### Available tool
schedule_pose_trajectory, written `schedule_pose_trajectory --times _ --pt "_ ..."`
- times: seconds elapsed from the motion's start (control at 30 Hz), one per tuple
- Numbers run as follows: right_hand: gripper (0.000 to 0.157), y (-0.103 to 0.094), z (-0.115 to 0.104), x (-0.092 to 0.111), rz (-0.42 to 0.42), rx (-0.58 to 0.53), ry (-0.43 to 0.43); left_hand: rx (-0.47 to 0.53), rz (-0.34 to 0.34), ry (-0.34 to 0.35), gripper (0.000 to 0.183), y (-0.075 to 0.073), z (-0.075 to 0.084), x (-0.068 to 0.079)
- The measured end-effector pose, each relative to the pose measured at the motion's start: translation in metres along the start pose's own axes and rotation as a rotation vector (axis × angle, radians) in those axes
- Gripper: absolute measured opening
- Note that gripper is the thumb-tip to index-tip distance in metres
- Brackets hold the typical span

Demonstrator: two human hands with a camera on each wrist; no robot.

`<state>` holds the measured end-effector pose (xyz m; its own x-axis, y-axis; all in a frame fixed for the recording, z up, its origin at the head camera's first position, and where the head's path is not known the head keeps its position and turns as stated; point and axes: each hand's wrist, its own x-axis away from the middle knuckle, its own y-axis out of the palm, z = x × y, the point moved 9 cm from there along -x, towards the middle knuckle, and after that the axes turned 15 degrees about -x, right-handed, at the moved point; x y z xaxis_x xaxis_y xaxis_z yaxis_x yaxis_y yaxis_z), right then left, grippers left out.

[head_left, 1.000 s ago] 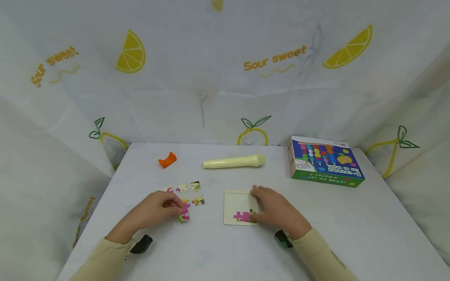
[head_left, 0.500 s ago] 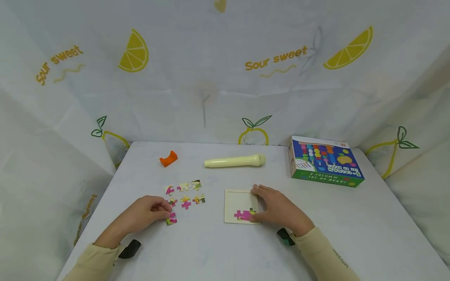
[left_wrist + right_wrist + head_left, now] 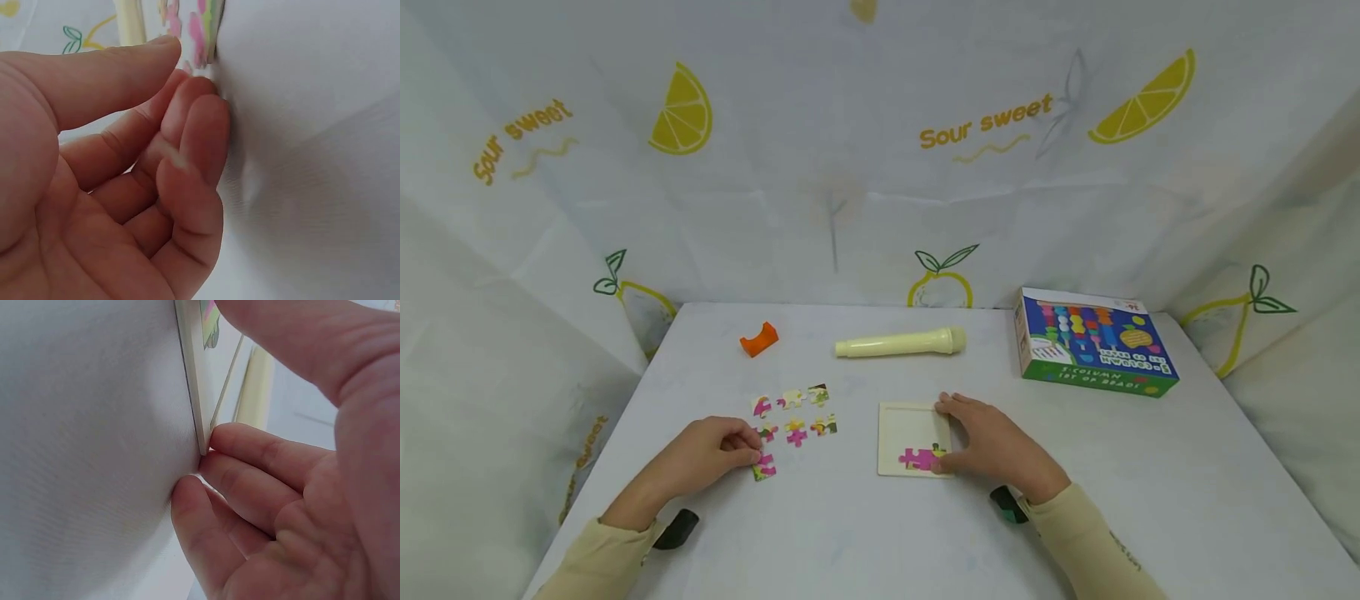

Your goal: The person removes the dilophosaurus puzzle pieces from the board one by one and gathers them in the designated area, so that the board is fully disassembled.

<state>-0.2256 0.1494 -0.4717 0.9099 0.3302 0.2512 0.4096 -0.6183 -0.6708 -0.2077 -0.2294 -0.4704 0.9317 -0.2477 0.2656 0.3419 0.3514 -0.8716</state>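
My left hand (image 3: 711, 454) is at the lower left of a group of loose jigsaw pieces (image 3: 796, 432). Thumb and fingertips pinch the edge of a pink and green jigsaw piece (image 3: 764, 467), which lies low over the table. In the left wrist view, the curled fingers (image 3: 203, 131) hide part of the work. My right hand (image 3: 996, 446) holds the right side of a square, pale puzzle tray (image 3: 898, 429). Its thumb lies over the lower right corner and its forefinger reaches the upper right one. Joined pink and yellow-green pieces (image 3: 919, 459) sit low in the tray, partly under the thumb.
A pale yellow toy microphone (image 3: 898, 343) lies behind the tray. An orange curved piece (image 3: 759, 340) is at the back left, and a bead-set box (image 3: 1096, 343) at the back right. A printed white curtain (image 3: 805, 208) hangs behind the white table (image 3: 850, 542).
My left hand has moved left with the pink and green jigsaw piece, baring the other loose pieces. Over the last half second it barely moved. My right hand stays on the tray.
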Motion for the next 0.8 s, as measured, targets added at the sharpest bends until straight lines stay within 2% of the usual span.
schedule_pose_trajectory --times 0.1,0.2,0.3,0.43,0.53,0.63,0.73,0.8 --pt "0.092 0.001 0.002 0.001 0.001 0.0 0.002 -0.029 0.011 -0.001 0.008 -0.003 0.008 -0.002" --pt "0.091 0.001 0.002 0.0 0.009 0.0 -0.001 -0.042 0.017 0.031 0.007 -0.005 0.026 -0.008" --pt "0.09 0.001 0.001 0.0 0.009 0.0 -0.007 -0.027 0.006 0.097 0.006 -0.003 0.055 -0.018" --pt "0.09 -0.001 0.0 0.001 0.005 -0.008 0.003 -0.044 0.016 0.219 0.004 0.005 0.109 -0.037" --pt "0.09 -0.002 0.0 0.002 0.006 -0.012 0.004 -0.081 0.012 0.285 0.007 0.018 0.147 -0.052" --pt "0.089 -0.003 0.0 0.002 0.013 -0.016 -0.008 -0.095 -0.035 0.317 0.011 0.037 0.178 -0.065" --pt "0.089 -0.004 0.0 0.002 0.02 -0.026 -0.019 -0.119 -0.079 0.329 0.014 0.053 0.197 -0.073" --pt "0.088 -0.003 0.001 0.002 0.021 -0.037 -0.018 -0.149 -0.088 0.333 0.016 0.061 0.205 -0.076"
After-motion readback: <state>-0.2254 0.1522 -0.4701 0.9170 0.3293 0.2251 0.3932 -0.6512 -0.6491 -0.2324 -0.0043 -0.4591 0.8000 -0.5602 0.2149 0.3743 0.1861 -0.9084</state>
